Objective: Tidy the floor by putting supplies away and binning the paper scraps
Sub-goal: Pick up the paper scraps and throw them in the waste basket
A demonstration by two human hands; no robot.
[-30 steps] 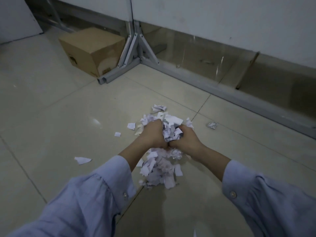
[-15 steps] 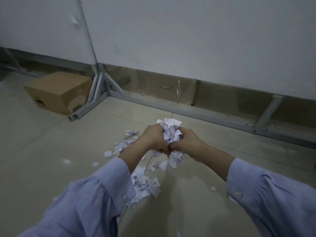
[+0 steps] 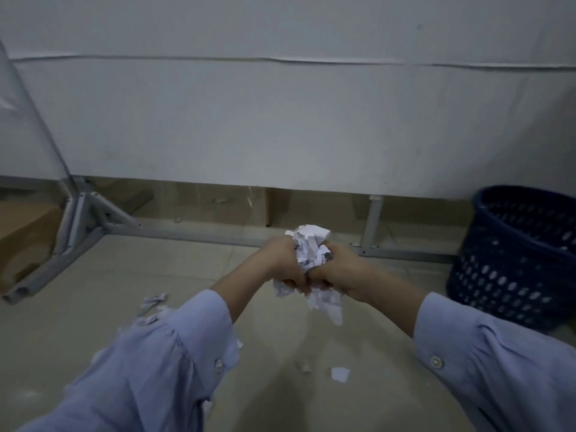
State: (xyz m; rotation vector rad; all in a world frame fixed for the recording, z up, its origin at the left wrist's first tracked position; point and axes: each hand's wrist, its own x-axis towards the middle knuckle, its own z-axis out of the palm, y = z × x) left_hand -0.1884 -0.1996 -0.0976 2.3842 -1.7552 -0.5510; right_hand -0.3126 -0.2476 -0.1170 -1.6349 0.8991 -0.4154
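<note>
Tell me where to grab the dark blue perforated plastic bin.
Hook fingers over the solid rim of the dark blue perforated plastic bin on its near left side, coming from above. It stands upright with the mouth open, and that edge faces the hands. The left hand and right hand grip the white paper scraps, so free one first.

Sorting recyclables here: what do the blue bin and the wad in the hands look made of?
The blue bin looks like moulded plastic, matte, going by its perforated lattice wall. The wad is plainly thin white paper: crumpled, torn edges.
</note>
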